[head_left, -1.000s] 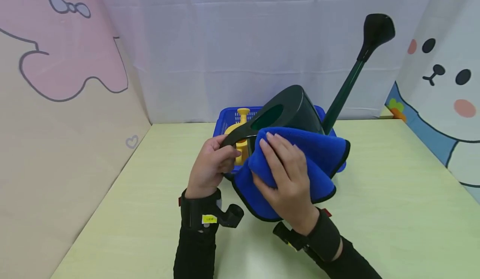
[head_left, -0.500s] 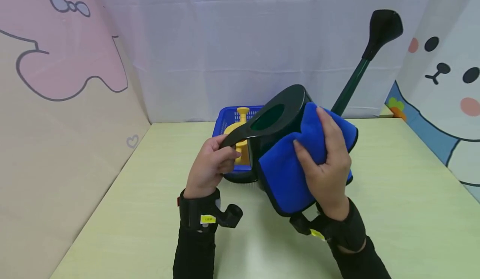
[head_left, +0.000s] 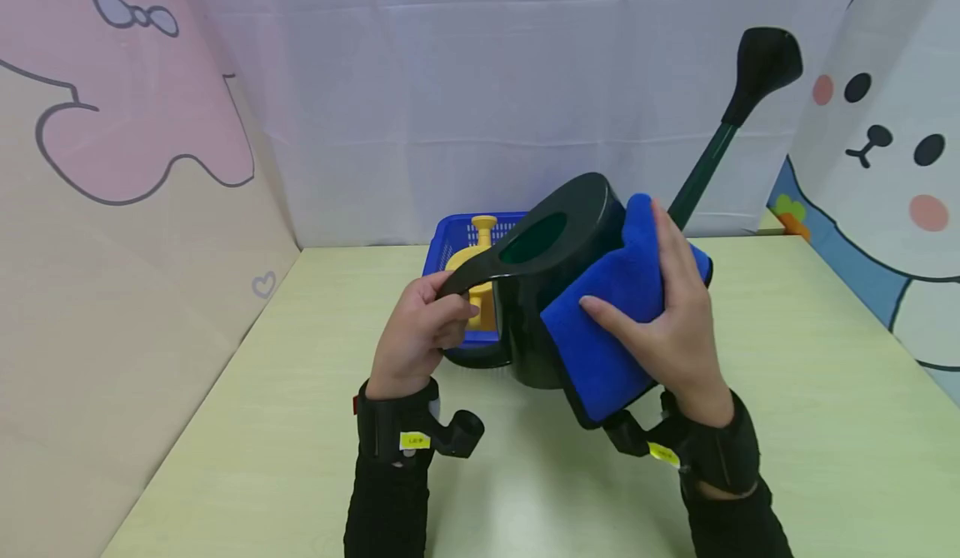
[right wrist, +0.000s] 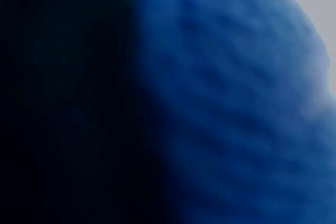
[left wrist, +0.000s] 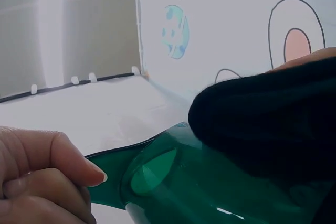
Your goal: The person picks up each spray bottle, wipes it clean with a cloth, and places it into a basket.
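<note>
A dark green watering can (head_left: pixel 525 316) is tilted over the table, its long spout rising to a black head (head_left: pixel 768 67) at the upper right. My left hand (head_left: pixel 416 333) grips the can's handle, thumb and curled fingers around it; the left wrist view shows these fingers beside the green handle (left wrist: pixel 107 177). On the can's right side lies a blue cloth with black edging (head_left: pixel 607 325). My right hand (head_left: pixel 678 325) holds this cloth against the can, thumb spread on the near side, the other fingers partly hidden. Blurred blue cloth (right wrist: pixel 241 98) fills much of the right wrist view.
Behind the can stands a blue plastic basket (head_left: pixel 442 241) with a yellow item (head_left: pixel 483 229) in it, partly covered by the can. The pale table (head_left: pixel 300 425) reaches a white curtain (head_left: pixel 450 108) at the back. Printed cartoon panels flank both sides.
My right hand has slid the cloth rightward from the can's front to its right side, baring more of the can's body. The left hand keeps its grip; the spout has shifted slightly right.
</note>
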{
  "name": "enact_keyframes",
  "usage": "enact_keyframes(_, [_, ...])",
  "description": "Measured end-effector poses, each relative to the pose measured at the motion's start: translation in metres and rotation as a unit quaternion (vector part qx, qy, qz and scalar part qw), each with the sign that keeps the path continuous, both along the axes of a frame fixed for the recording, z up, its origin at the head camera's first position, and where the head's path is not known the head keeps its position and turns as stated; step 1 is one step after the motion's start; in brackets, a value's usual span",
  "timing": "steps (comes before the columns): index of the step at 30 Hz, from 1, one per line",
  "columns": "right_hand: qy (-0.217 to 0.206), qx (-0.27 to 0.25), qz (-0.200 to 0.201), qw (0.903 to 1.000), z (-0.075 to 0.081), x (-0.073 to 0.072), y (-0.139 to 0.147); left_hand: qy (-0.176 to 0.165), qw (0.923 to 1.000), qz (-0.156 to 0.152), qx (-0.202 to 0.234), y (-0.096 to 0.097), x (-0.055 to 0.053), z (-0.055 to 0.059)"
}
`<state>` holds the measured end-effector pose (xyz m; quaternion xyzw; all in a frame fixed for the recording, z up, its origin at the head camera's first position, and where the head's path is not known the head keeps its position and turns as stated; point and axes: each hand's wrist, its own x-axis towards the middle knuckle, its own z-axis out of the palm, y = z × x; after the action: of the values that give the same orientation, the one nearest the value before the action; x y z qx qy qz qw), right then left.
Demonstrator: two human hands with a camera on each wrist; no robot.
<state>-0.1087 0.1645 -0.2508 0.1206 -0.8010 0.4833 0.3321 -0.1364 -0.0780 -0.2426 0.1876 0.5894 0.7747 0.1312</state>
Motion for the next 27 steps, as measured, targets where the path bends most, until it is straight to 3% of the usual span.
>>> enact_keyframes(4, [0.079, 0.016, -0.004, 0.9968, -0.002, 0.003, -0.011, -0.001, 0.9998, 0.005, 0.018, 0.001, 0.002, 0.001])
enact_keyframes(10, [0.183, 0.063, -0.031, 0.9805, -0.013, 0.003, -0.037, 0.015, 0.9991, 0.005, 0.039, 0.001, 0.002, 0.000])
enact_keyframes(15, [0.251, 0.147, -0.047, 0.9557, -0.027, 0.002, -0.059, 0.017, 0.9987, 0.005, 0.048, 0.003, 0.000, -0.002])
enact_keyframes(19, [0.281, 0.201, -0.041, 0.9374, -0.032, 0.003, -0.065, 0.013, 0.9990, 0.002, 0.042, 0.003, -0.001, -0.001])
enact_keyframes(22, [0.287, 0.193, -0.034, 0.9378, -0.031, 0.002, -0.061, 0.015, 0.9991, -0.002, 0.040, 0.002, -0.002, -0.001])
enact_keyframes(27, [0.275, 0.111, -0.039, 0.9540, -0.023, -0.002, -0.050, 0.013, 0.9990, -0.017, 0.039, 0.000, -0.003, -0.002])
